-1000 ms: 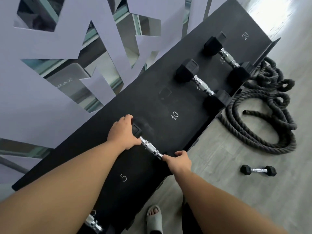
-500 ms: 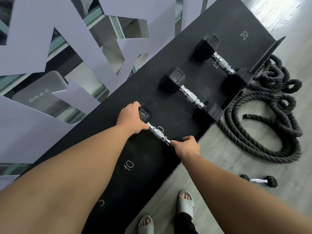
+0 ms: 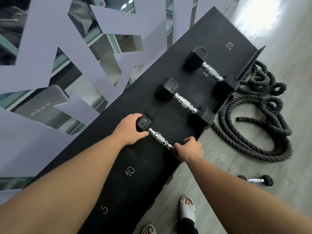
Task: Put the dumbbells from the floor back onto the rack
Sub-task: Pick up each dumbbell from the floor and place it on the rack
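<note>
Near edge of view: two feet in grey slides (image 3: 187, 208) on the floor (image 3: 219, 149), just beside the rack's (image 3: 135, 191) front edge. Rack is a black sloped shelf w/ white nos. 5, 10, 20 painted on it.

Small dumbbell (image 3: 256, 180) lies on the floor to the right, well apart from the rack.

L hand (image 3: 130, 130) is wrapped round the back head of the 10 dumbbell (image 3: 158, 138); R hand (image 3: 190, 150) is closed over its front head at the rack's front edge. Chrome handle shows between both hands. This dumbbell sits across the shelf, just past the "10" mark; can't tell if it's fully resting or partly lifted.

Farther along: 15 dumbbell (image 3: 185, 103) lies across the shelf, then another dumbbell (image 3: 211, 70) near the "20" mark, both front to back.

Thick black rope (image 3: 253, 124) coiled on the floor beside the rack's far front corner.

Behind the rack's back edge: a pale cut-out panel (image 3: 42, 56).
</note>
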A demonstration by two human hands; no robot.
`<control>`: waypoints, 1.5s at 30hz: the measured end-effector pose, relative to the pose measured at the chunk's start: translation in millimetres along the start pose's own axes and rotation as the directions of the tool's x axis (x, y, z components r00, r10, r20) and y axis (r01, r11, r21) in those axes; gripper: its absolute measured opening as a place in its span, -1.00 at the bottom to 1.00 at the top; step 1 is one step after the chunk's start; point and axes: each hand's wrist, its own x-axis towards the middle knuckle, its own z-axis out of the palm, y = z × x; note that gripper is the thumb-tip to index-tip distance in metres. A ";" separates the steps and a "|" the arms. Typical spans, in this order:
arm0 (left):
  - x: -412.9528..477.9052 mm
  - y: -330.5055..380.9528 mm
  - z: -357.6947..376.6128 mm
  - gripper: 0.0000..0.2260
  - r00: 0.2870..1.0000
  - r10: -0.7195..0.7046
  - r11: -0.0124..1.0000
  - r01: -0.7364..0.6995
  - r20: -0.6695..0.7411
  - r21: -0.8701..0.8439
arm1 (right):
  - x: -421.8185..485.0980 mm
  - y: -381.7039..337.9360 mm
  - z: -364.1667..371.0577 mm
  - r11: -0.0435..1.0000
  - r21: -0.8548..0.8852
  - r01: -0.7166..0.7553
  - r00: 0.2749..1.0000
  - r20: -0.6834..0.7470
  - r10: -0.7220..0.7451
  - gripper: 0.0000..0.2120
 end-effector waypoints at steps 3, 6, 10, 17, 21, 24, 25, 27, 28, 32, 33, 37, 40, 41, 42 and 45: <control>-20.8 4.4 -17.8 -0.41 1.000 0.028 0.999 -0.029 0.012 0.034 | -22.4 -11.7 -23.0 0.978 -0.137 0.160 0.986 -0.025 -0.165 -0.61; -44.2 15.2 -38.8 -0.52 0.998 0.065 0.991 -0.065 0.005 0.113 | -51.6 -21.9 -49.4 0.931 -0.249 0.268 0.957 -0.040 -0.287 -0.60; -79.3 38.3 -64.2 -0.53 0.991 0.136 0.973 -0.130 -0.017 0.192 | -96.0 -25.1 -83.5 0.884 -0.325 0.337 0.917 -0.099 -0.386 -0.59; -156.9 84.5 -63.8 -0.47 0.971 0.236 0.945 -0.241 0.047 0.223 | -187.9 10.6 -131.9 0.862 -0.382 0.334 0.889 -0.178 -0.423 -0.58; -202.7 111.5 -48.1 -0.47 0.948 0.305 0.924 -0.318 0.092 0.213 | -234.0 56.7 -158.2 0.877 -0.403 0.262 0.904 -0.216 -0.369 -0.58; -228.2 134.4 -36.3 -0.47 0.933 0.340 0.910 -0.358 0.120 0.211 | -258.1 96.9 -185.3 0.911 -0.362 0.197 0.911 -0.275 -0.307 -0.60; -235.0 142.2 -30.8 -0.46 0.928 0.351 0.904 -0.371 0.124 0.214 | -263.6 111.5 -194.5 0.921 -0.349 0.173 0.911 -0.298 -0.284 -0.61; -247.2 158.5 -17.2 -0.44 0.918 0.375 0.893 -0.394 0.127 0.217 | -272.8 141.8 -211.5 0.940 -0.317 0.127 0.905 -0.350 -0.241 -0.61; -253.5 167.0 -9.1 -0.44 0.914 0.384 0.890 -0.404 0.129 0.210 | -276.8 156.9 -218.9 0.948 -0.300 0.110 0.904 -0.367 -0.221 -0.59; -283.1 203.8 32.5 -0.43 0.900 0.407 0.887 -0.430 0.157 0.166 | -288.5 217.1 -243.8 0.959 -0.276 0.069 0.909 -0.379 -0.174 -0.57; -291.1 213.8 44.9 -0.42 0.897 0.410 0.886 -0.434 0.164 0.164 | -289.8 233.2 -249.6 0.958 -0.279 0.062 0.911 -0.377 -0.169 -0.57; -321.9 255.4 101.8 -0.41 0.897 0.401 0.887 -0.430 0.185 0.166 | -287.8 305.9 -273.6 0.959 -0.277 0.055 0.919 -0.362 -0.157 -0.58; -345.4 287.0 151.7 -0.42 0.912 0.353 0.905 -0.390 0.208 0.171 | -283.5 369.0 -293.3 0.966 -0.255 0.042 0.937 -0.326 -0.127 -0.55; -353.8 298.6 169.6 -0.42 0.916 0.337 0.911 -0.375 0.216 0.171 | -281.9 390.6 -300.5 0.969 -0.244 0.041 0.943 -0.310 -0.118 -0.56; -362.2 310.2 188.1 -0.42 0.920 0.322 0.917 -0.362 0.224 0.167 | -280.5 412.2 -307.4 0.971 -0.236 0.040 0.949 -0.295 -0.111 -0.57; -384.4 343.4 245.8 -0.43 0.928 0.289 0.938 -0.323 0.234 0.127 | -274.6 469.8 -324.7 0.974 -0.227 0.024 0.962 -0.261 -0.084 -0.60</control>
